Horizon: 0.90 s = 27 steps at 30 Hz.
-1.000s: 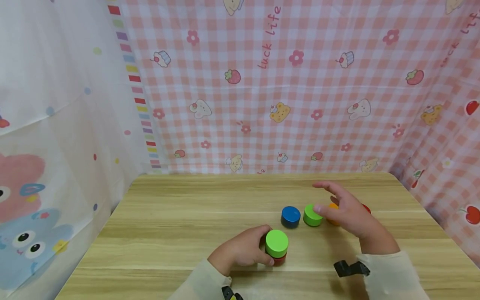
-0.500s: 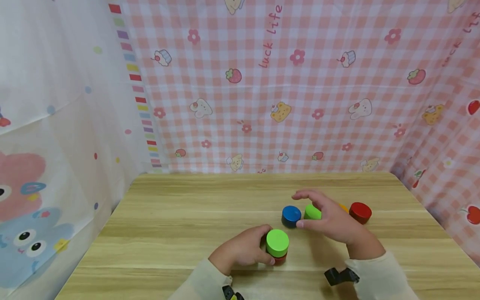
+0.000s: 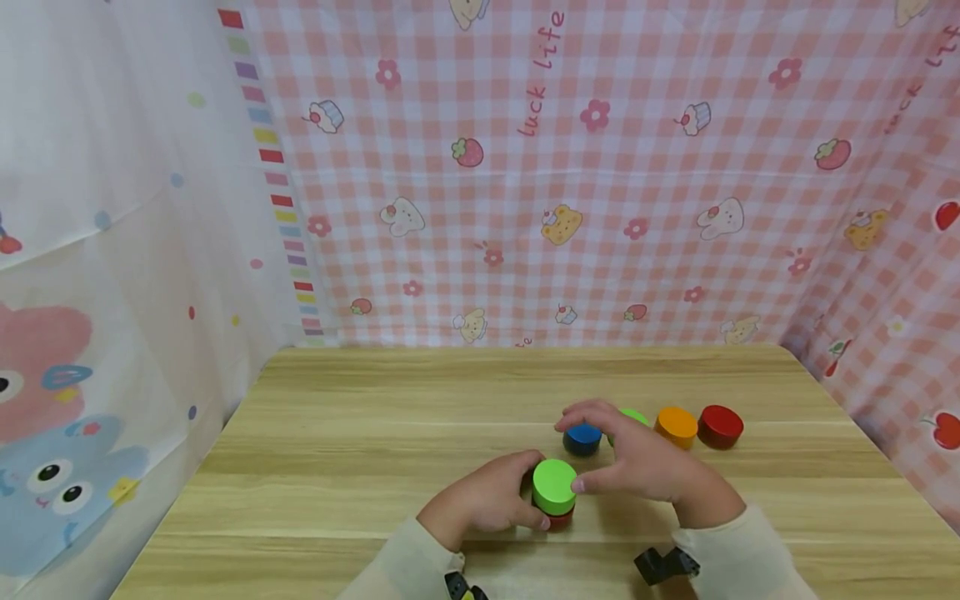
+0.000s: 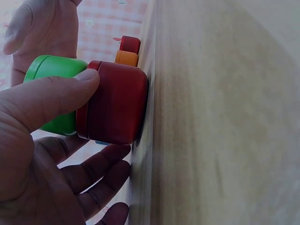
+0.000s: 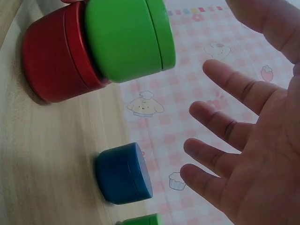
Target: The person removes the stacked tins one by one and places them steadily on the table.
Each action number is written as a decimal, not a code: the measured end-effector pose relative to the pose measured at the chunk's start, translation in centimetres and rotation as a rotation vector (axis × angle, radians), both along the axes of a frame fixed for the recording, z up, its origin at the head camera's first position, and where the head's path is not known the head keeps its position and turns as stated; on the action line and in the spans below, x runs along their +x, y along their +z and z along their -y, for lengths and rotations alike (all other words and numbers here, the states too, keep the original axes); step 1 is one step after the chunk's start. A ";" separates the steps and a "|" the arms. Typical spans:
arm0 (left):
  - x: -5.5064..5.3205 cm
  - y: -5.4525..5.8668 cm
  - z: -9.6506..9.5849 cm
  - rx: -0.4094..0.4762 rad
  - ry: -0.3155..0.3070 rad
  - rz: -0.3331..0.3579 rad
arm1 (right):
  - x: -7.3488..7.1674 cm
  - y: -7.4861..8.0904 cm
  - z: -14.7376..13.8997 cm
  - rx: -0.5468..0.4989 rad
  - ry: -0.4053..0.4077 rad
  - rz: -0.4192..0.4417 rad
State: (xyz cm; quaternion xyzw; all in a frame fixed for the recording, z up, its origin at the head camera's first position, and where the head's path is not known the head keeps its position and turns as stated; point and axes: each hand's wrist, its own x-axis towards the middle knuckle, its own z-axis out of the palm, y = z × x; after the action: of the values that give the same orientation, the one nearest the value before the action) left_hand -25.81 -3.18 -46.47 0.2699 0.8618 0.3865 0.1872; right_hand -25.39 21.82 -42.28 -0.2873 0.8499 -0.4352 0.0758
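Note:
A light-green round lidded tin [image 3: 554, 485] stands stacked on a dark red lidded tin [image 3: 560, 522] near the front of the wooden table. My left hand [image 3: 487, 498] holds the red tin from the left, its thumb [image 4: 86, 79] lying across where the two tins meet in the left wrist view. To the right is my right hand [image 3: 648, 467], its thumb tip overlapping the green tin's right edge in the head view. In the right wrist view its fingers [image 5: 220, 119] are spread and the palm faces the stack, with nothing held.
Behind the stack runs a row of similar tins: blue [image 3: 582, 439], green [image 3: 633, 416], orange [image 3: 677, 427] and red [image 3: 721, 427]. My right hand partly covers the blue and green ones. A checked cloth [image 3: 525, 192] hangs past the table's [image 3: 360, 417] far edge.
My right hand has moved left and toward me, from over the row of tins to beside the stacked green tin, uncovering the orange and red tins. The left hand stays on the stack.

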 end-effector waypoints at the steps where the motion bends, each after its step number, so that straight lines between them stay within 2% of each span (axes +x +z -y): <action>1: 0.0 0.0 0.0 -0.003 -0.001 -0.003 | 0.0 0.0 0.1 0.008 0.006 0.009; 8: -0.1 -0.2 0.1 0.002 -0.002 -0.001 | 0.2 -0.2 0.7 0.054 0.026 0.044; 15: -0.2 -0.5 0.2 0.010 -0.009 0.012 | 0.3 -0.6 1.1 0.046 0.089 -0.006; 27: -0.4 -0.5 0.2 0.009 -0.012 0.026 | 0.2 -1.1 1.5 0.111 0.076 0.045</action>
State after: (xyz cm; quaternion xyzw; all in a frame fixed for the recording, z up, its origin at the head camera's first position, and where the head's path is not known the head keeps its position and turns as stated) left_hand -26.19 -3.34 -47.02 0.2710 0.8560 0.3926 0.1993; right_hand -25.21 20.36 -43.35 -0.3050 0.8594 -0.3903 0.1272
